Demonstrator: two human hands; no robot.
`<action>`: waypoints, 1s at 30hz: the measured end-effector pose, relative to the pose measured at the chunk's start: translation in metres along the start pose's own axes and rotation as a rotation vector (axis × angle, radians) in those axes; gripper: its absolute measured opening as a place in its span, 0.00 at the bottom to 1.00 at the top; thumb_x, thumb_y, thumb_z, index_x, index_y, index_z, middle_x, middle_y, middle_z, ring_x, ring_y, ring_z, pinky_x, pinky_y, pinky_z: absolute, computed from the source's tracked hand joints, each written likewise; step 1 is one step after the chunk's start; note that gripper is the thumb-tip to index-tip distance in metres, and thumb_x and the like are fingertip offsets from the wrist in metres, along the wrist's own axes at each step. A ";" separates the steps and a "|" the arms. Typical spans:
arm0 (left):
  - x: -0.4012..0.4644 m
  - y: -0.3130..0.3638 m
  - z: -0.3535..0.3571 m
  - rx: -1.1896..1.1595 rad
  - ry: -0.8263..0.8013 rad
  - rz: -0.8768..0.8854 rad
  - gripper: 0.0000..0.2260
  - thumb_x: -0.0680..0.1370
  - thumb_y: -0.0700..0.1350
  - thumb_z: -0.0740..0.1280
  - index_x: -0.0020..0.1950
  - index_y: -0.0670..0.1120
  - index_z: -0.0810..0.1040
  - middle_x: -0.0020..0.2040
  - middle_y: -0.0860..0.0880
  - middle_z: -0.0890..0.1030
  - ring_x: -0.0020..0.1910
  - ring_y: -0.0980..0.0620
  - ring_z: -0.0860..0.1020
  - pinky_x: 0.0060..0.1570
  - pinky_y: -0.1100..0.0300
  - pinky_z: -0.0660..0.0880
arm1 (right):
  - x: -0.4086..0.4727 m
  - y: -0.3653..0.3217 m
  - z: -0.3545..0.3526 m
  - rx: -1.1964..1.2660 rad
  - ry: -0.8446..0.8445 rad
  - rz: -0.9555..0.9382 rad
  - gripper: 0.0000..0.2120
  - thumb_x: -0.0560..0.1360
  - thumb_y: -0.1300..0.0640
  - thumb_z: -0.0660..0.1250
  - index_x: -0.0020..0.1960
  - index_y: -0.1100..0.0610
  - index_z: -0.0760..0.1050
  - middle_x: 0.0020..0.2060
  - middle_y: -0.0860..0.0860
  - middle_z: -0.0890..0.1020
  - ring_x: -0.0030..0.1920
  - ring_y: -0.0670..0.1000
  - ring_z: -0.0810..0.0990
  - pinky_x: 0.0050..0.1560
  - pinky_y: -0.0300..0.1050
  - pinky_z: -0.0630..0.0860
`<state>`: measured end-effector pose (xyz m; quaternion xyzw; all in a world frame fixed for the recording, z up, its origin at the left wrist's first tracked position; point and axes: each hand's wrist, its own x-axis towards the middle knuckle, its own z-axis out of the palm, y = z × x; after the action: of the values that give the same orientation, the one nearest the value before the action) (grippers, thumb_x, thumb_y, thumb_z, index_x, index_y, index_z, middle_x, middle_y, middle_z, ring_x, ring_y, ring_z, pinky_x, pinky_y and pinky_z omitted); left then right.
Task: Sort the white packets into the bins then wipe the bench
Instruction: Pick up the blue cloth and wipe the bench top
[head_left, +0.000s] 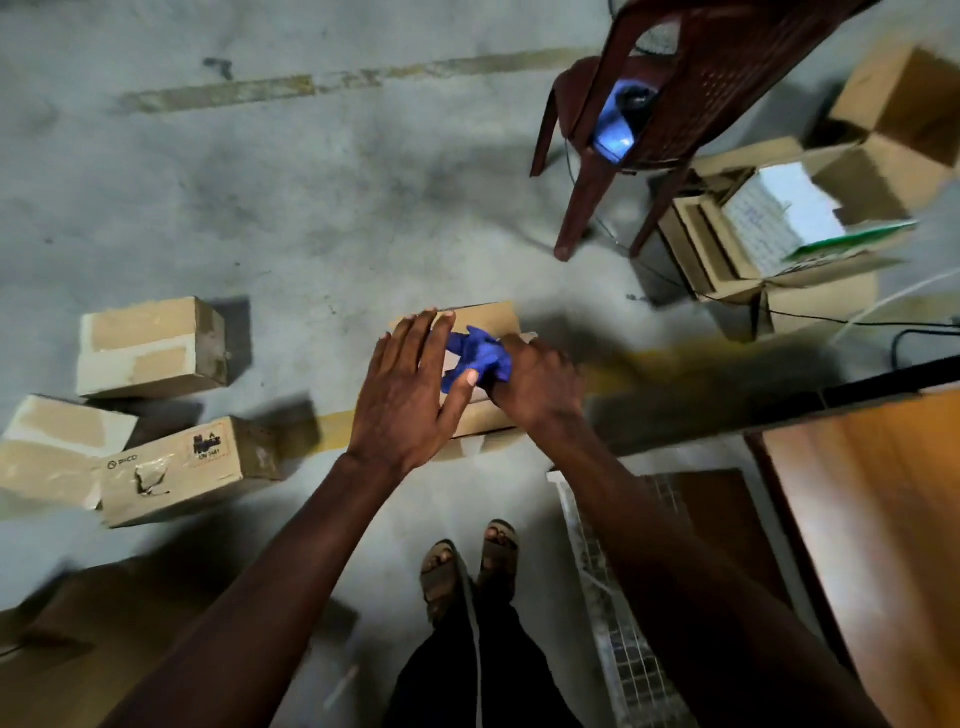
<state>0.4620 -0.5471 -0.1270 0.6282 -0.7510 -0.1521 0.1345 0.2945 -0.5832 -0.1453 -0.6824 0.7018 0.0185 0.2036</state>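
Position: the person stands over a concrete floor (311, 208), both arms extended downward.

Hand state: the right hand (535, 379) has its fingers curled round a crumpled blue cloth (478, 356), which lies between the two hands. The left hand (410, 395) is spread with straight fingers, its thumb tip touching the lower end of the cloth. Both hands sit above a closed cardboard box (485, 319) on the floor; whether they touch it cannot be determined.

Task progress: no white packets and no bins can be identified in this view, so the sorting stage cannot be confirmed as done or pending. The cloth in hand suggests the wiping stage is being prepared. A wooden surface (883, 519) at the right edge may be the bench; it is not being wiped at this moment.

Clearances: three closed boxes (150, 348) lie on the floor to the left, well apart from the hands. A brown plastic chair (675, 104) and open cartons (779, 228) stand ahead on the right, with cables (831, 322) trailing near them. The floor ahead and to the left is open. The sandalled feet (467, 561) stand beside a white mesh panel (602, 571).
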 end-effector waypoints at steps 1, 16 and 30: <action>-0.003 0.007 -0.010 -0.010 0.018 0.016 0.30 0.81 0.61 0.49 0.78 0.43 0.61 0.76 0.43 0.65 0.75 0.42 0.63 0.74 0.44 0.60 | -0.016 0.000 -0.015 0.000 0.034 0.005 0.24 0.73 0.41 0.68 0.67 0.46 0.71 0.60 0.55 0.79 0.62 0.62 0.77 0.60 0.57 0.74; -0.078 0.180 -0.052 -0.210 0.046 0.349 0.29 0.82 0.59 0.53 0.79 0.46 0.57 0.78 0.44 0.62 0.78 0.46 0.59 0.75 0.46 0.58 | -0.218 0.180 -0.122 -0.234 0.365 0.096 0.25 0.72 0.45 0.66 0.70 0.43 0.74 0.73 0.61 0.69 0.68 0.72 0.68 0.56 0.73 0.72; -0.191 0.354 0.033 -0.156 -0.078 0.516 0.30 0.81 0.62 0.54 0.80 0.50 0.58 0.80 0.48 0.60 0.79 0.49 0.56 0.77 0.46 0.53 | -0.230 0.358 -0.155 -0.084 0.326 0.145 0.38 0.73 0.26 0.42 0.60 0.46 0.81 0.69 0.49 0.76 0.71 0.59 0.71 0.67 0.61 0.70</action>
<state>0.1628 -0.2994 -0.0184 0.3975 -0.8769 -0.1945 0.1877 -0.0952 -0.3877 -0.0221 -0.6317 0.7716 -0.0486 0.0567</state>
